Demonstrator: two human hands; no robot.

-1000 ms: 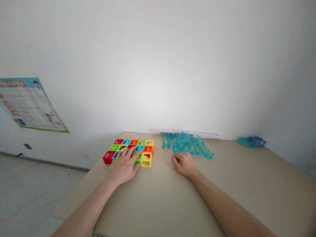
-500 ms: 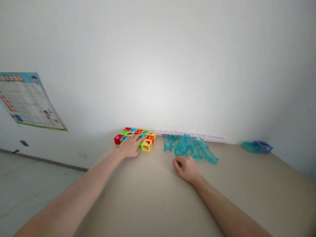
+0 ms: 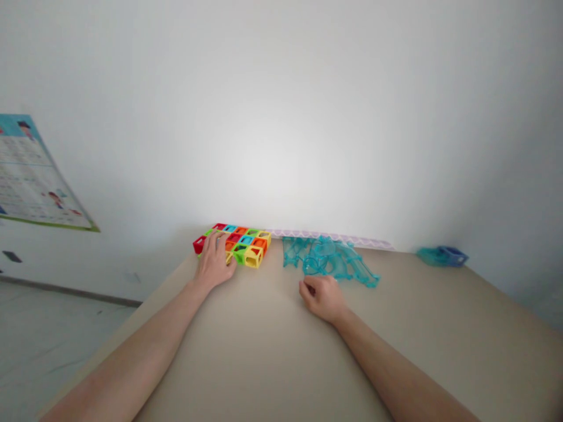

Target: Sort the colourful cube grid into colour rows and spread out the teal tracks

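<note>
A flat slab of joined open-sided cubes [image 3: 246,241] in red, yellow, green, orange and blue lies on the table by the wall. My left hand [image 3: 215,264] rests over its left front part, fingers stretched across the top and the thumb at the near side. Some cubes are hidden beneath that hand. Further right, my right hand [image 3: 323,298] lies on the table as a loose fist, with a dark hollow inside the curled fingers and nothing visible in it. Just beyond the fist are flat, see-through teal plastic pieces [image 3: 331,258], several overlapping.
A pale purple patterned strip [image 3: 334,235] runs along the base of the wall behind the pieces. At the far right, a dark blue open block [image 3: 453,257] sits beside a teal piece [image 3: 431,255]. The table's left edge drops to the floor; a poster [image 3: 39,176] hangs on the wall.
My left hand has slid left across the cube slab, uncovering its middle and right cubes. The whole view has shifted slightly; my right hand remains a fist by the teal pieces.
</note>
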